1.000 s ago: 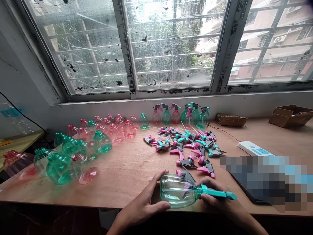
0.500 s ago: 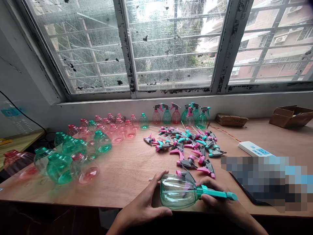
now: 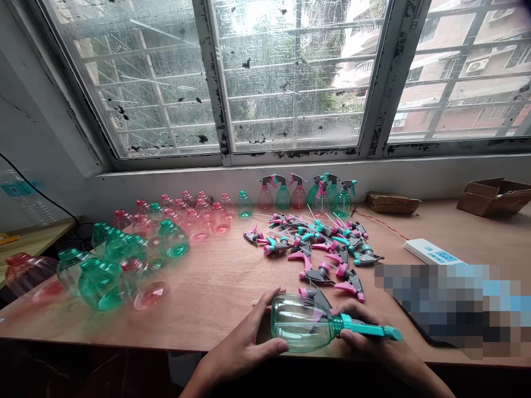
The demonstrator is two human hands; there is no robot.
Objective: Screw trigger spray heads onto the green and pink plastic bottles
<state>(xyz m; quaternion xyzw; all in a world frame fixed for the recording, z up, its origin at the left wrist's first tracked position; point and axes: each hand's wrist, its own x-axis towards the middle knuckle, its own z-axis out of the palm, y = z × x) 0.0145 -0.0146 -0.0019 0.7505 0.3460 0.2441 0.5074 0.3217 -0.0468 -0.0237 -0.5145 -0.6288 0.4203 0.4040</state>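
A clear green spray bottle (image 3: pixel 301 326) lies on its side in the air over the table's front edge, its base to the left. My left hand (image 3: pixel 244 345) curls round the base, thumb at the lower side and index finger at the upper; the other fingers are hidden. At the neck, my right hand (image 3: pixel 384 351) grips the turquoise trigger sprayer (image 3: pixel 369 328), which sits on the bottle's mouth. Just behind the bottle lies a pile of loose grey, pink and turquoise trigger sprayers (image 3: pixel 319 273), some with thin tubes.
Several open green bottles (image 3: pixel 99 284) and pink bottles (image 3: pixel 199 226) stand at left. Spray bottles with heads (image 3: pixel 298 196) line the wall below the window. A cardboard box (image 3: pixel 493 196), a brown package (image 3: pixel 392 203) and a white power strip (image 3: pixel 433 252) are at right, near a blurred patch.
My left thumb has shifted slightly up and left, closer to the bottle's base. The bottle and my right hand have barely moved.
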